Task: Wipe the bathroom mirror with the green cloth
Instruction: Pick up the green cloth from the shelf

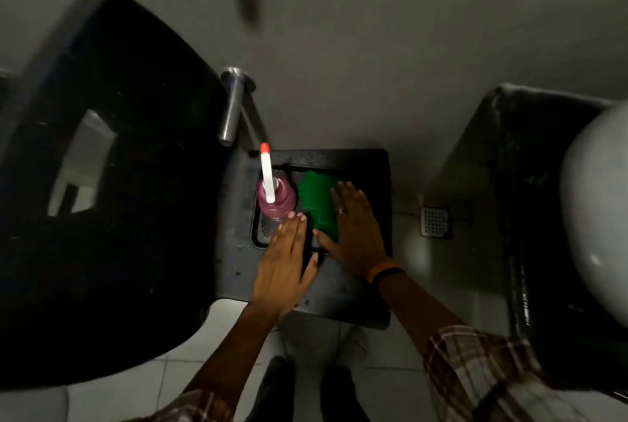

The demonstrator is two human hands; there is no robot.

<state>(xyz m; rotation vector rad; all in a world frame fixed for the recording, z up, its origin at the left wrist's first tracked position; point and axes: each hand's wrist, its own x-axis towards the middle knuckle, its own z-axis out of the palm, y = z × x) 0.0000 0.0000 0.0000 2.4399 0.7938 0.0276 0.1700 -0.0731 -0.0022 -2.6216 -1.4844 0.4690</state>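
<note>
The green cloth (315, 201) lies folded in a shallow recess of a small black stand (367, 163). My right hand (353, 228) rests flat on the cloth's right half, fingers spread, a ring on one finger. Just left of the cloth hovers my left hand (287, 258), flat and empty, fingertips near the base of a spray bottle (273, 199). The bottle holds pink liquid and has a white nozzle with a red tip. No mirror surface can be made out clearly; a large dark, blurred panel (112, 184) fills the left side.
A metal tap or bar (232, 105) juts from the grey wall above the bottle. At right stand a dark counter (530, 190) and a white basin (598, 211). A floor drain (435, 222) sits between stand and counter. Pale floor tiles lie below.
</note>
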